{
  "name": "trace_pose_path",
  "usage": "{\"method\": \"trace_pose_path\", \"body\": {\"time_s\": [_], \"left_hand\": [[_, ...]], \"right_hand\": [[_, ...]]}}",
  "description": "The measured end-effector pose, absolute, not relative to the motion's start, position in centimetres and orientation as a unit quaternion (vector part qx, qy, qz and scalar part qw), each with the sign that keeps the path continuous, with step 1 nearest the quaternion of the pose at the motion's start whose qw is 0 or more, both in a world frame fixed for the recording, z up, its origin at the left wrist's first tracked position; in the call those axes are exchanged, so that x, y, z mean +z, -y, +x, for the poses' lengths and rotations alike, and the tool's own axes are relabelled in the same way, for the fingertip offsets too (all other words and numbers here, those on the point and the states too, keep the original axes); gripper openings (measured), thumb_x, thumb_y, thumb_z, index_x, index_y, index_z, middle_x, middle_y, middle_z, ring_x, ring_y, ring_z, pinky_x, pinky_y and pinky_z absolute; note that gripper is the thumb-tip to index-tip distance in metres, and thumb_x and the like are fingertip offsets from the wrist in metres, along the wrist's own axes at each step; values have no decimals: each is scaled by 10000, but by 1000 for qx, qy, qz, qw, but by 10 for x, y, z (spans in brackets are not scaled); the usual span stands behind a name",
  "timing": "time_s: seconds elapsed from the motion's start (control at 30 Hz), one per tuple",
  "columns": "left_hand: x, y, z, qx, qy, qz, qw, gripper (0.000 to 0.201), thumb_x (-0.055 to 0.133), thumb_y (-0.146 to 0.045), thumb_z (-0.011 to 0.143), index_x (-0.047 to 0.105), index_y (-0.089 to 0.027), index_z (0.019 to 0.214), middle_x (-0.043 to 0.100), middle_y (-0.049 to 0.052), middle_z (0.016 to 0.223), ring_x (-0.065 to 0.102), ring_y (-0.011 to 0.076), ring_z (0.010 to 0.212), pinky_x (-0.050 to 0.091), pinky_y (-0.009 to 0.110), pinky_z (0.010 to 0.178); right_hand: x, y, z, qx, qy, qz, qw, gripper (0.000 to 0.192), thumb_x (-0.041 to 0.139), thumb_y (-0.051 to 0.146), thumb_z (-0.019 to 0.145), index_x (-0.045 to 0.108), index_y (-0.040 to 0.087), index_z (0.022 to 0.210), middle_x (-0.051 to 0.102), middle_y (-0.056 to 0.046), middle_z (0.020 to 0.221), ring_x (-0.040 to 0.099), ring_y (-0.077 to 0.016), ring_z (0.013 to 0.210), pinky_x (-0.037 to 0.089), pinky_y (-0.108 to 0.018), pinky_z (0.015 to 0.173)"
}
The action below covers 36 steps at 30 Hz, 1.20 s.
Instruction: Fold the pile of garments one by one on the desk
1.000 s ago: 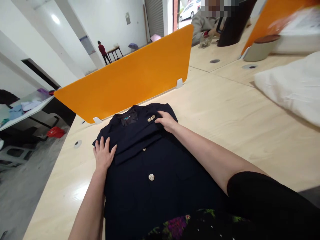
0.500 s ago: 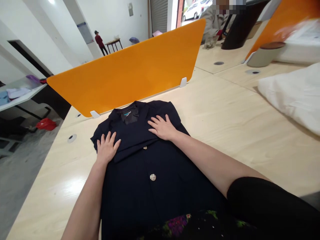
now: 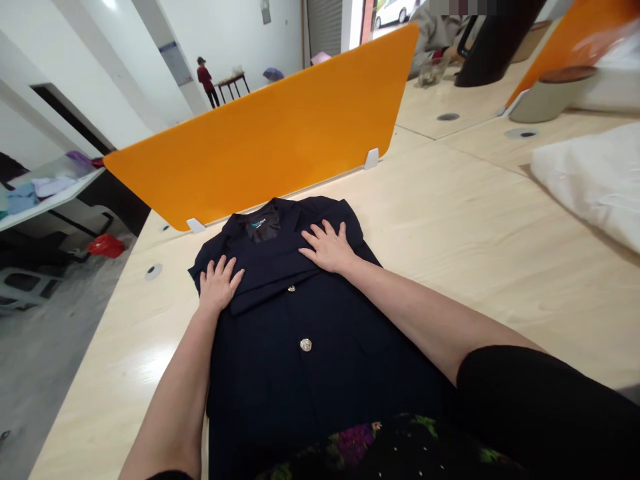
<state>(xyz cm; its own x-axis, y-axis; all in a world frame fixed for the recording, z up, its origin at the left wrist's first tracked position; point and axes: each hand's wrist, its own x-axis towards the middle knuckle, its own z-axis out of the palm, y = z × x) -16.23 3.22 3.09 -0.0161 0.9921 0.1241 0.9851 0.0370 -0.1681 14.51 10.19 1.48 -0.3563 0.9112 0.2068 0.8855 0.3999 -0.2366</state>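
Note:
A dark navy blazer (image 3: 270, 360) lies front up on the pale wooden table (image 3: 450, 220), its collar toward the orange divider. Two metal buttons show down its front, the lower button (image 3: 306, 345) in full and the upper one partly under a fold. My left hand (image 3: 219, 283) rests flat on the left side of the blazer's chest, fingers spread. On the right side of the chest, my right hand (image 3: 327, 247) also lies flat with its fingers apart. Folded cloth crosses the chest between both hands. The blazer's lower end is hidden by my patterned clothing.
An orange divider (image 3: 265, 133) stands on white clips just beyond the collar. White cloth (image 3: 595, 173) lies at the right, near a grey-green container (image 3: 550, 97). Past the divider sit a glass (image 3: 433, 72) and a dark pitcher (image 3: 493, 50), with a person behind them.
Both hands stay flat on the blazer in nearly the same places. The whole view has shifted slightly, so most things appear a little further right.

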Motion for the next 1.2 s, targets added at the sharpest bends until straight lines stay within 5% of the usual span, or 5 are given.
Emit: {"method": "trace_pose_path", "body": {"time_s": [0.2,0.37,0.77,0.93,1.2], "left_hand": [[46,-24,-143,25,732,-667,139,572,299,-521,927,423,-232,1405,349,93,1508,271,372,1370,248,634,1062],[51,-25,-137,-35,720,-679,143,664,308,-600,894,331,-243,1453,264,77,1549,186,352,1411,234,597,1095],[42,-86,-140,23,760,-648,42,620,225,-605,900,295,-343,1458,232,65,1561,163,419,1401,215,711,1026],[55,-34,-121,-22,730,-674,112,602,257,-530,931,361,-222,1438,274,115,1541,194,352,1410,223,650,1070],[36,51,-126,34,690,-721,53,580,306,-489,937,281,-265,1472,229,80,1561,209,339,1415,245,596,1091]], "right_hand": [[15,-104,154,28,787,-558,263,631,328,505,941,303,158,1468,322,-148,1504,271,-312,1371,194,-595,1092],[11,-105,163,3,793,-580,188,605,372,607,892,505,230,1346,404,-103,1460,235,-408,1362,78,-698,1055],[11,-147,158,7,788,-593,168,594,311,604,912,482,261,1366,373,-97,1480,234,-415,1355,107,-732,1024],[26,-128,173,43,814,-562,136,602,366,592,905,410,280,1418,284,-67,1533,176,-406,1387,129,-720,1036],[17,-80,204,39,851,-518,85,587,307,558,933,340,297,1458,191,-35,1570,171,-382,1402,141,-704,1052]]}}
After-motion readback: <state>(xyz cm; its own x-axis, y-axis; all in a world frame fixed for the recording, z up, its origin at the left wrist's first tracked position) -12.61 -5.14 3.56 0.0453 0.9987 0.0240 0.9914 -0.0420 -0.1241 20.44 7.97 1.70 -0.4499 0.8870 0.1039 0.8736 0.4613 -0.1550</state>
